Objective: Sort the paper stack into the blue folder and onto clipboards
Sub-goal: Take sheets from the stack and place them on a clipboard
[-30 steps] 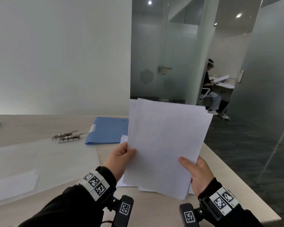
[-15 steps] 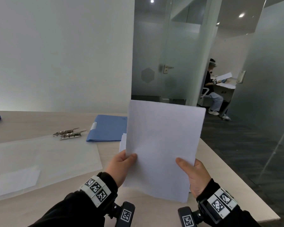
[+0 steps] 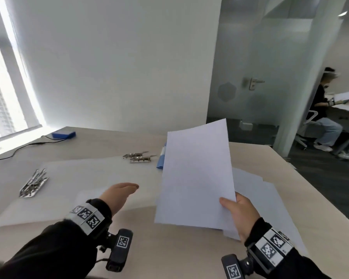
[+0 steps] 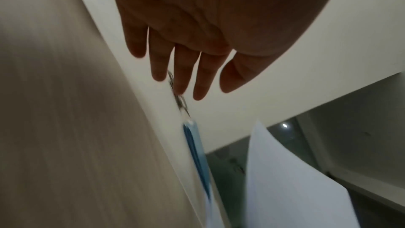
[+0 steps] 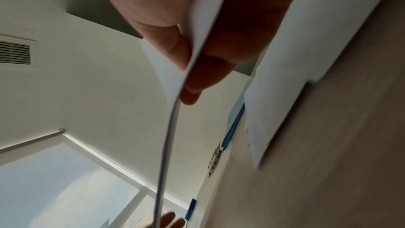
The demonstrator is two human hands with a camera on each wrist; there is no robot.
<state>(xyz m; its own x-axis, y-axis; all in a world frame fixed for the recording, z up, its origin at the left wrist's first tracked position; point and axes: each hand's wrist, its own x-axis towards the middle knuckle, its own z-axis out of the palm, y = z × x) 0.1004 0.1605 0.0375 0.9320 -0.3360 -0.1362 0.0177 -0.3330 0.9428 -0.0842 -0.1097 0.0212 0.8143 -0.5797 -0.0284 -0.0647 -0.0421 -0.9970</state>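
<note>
The desk (image 3: 169,254) is pale wood and carries everything, with a white wall behind it and a window to the left. On its left half lies a large translucent sheet (image 3: 73,178), flat, with a smaller pale rectangle showing through near its front edge. To the right, a loose stack (image 3: 270,200) of white paper lies fanned on the desk. Above it, a few sheets (image 3: 195,174) are held up off the desk, tilted back (seen edge-on from the right wrist, they bow gently). The right hand (image 3: 240,216) pinches them at their lower right corner, thumb on the near face and fingers (image 5: 210,55) behind. The folder (image 3: 161,161) is blue and lies flat on the desk behind the held sheets, which hide all but its left edge. The left hand (image 3: 117,196) hovers over the translucent sheet, fingers straight and slightly spread, holding nothing and well apart from the held sheets. A small blue box (image 3: 64,134) with a dark cable sits at the far left of the desk. Two metal clips (image 3: 139,157) lie just left of the folder, and a pile of further clips (image 3: 33,183) rests on the left edge of the translucent sheet.
</note>
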